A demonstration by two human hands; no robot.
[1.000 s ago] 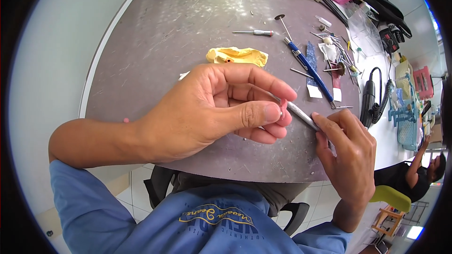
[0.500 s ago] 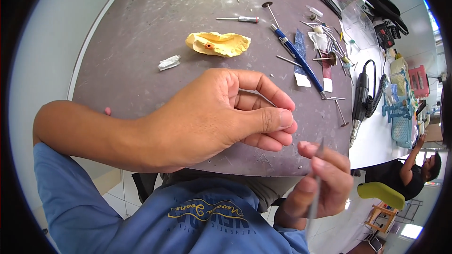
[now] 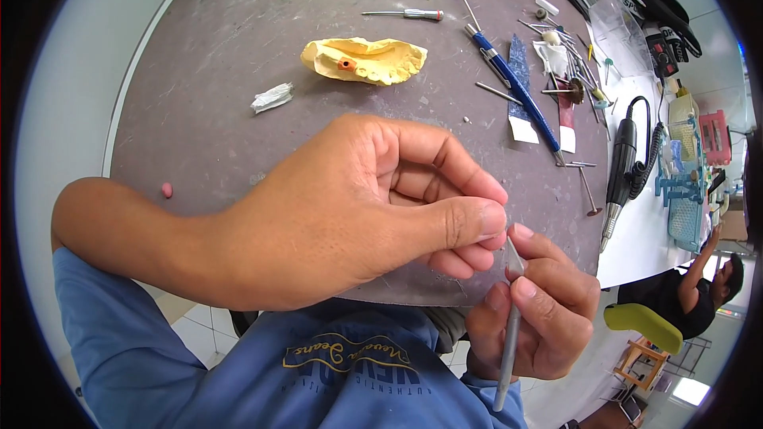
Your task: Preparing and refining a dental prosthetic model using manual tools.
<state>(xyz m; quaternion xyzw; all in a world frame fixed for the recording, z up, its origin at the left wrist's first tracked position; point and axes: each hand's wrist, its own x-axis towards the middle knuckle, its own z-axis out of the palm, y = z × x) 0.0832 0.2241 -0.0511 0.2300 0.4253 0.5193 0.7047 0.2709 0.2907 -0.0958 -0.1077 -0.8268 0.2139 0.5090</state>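
In front of my chest, the thumb and fingertips of my left hand (image 3: 381, 214) are pressed together in a pinch. Whatever lies between them is hidden. My right hand (image 3: 556, 294) grips a slim grey metal scalpel (image 3: 509, 342) with a pointed blade, its handle slanting down out of the fist. The blade tip points up, close to the left fingertips; I cannot tell whether it touches. Beyond my hands rests a yellow plaster dental model (image 3: 381, 71) with a reddish-brown hollow piece in it.
A crumpled white wad (image 3: 273, 98) and a pink lump (image 3: 167, 190) lie to the left. Farther off is a small screwdriver (image 3: 409, 13). On the right are a blue mechanical pencil (image 3: 520, 95), several burs and discs, and a black handpiece (image 3: 621, 167). Another person (image 3: 699, 294) sits far right.
My right hand has brought the scalpel up and inward, its tip now near the left fingertips. The left hand keeps its pinch. The view has shifted slightly.
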